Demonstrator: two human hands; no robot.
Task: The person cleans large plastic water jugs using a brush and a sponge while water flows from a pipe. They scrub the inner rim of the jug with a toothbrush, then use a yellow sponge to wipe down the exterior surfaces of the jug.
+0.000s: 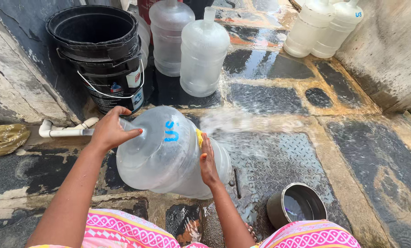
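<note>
View from the head, looking down at a wet stone floor (269,98). At the centre of the frame, a large clear water jug (168,154) lies tilted on its side, neck toward the left. The left hand (111,131) closes its fingers around the neck of the jug. The right hand (208,160) lies flat against the right side of the jug, fingers together, pressing a yellow sponge (199,137) to the plastic; only the upper edge of the sponge shows above the fingertips.

At upper left, a stack of black buckets (99,50) stands by the wall, with a white pipe (60,131) just below it and a crumpled yellow bag (3,138) at the left edge. Two upright jugs (187,43) stand at upper centre, just behind the held jug, and two more bottles (325,27) lean in the upper right corner. A metal pot (297,204) holding water sits at lower right, near the right forearm. Pink patterned cloth (122,229) covers the knees along the bottom edge.
</note>
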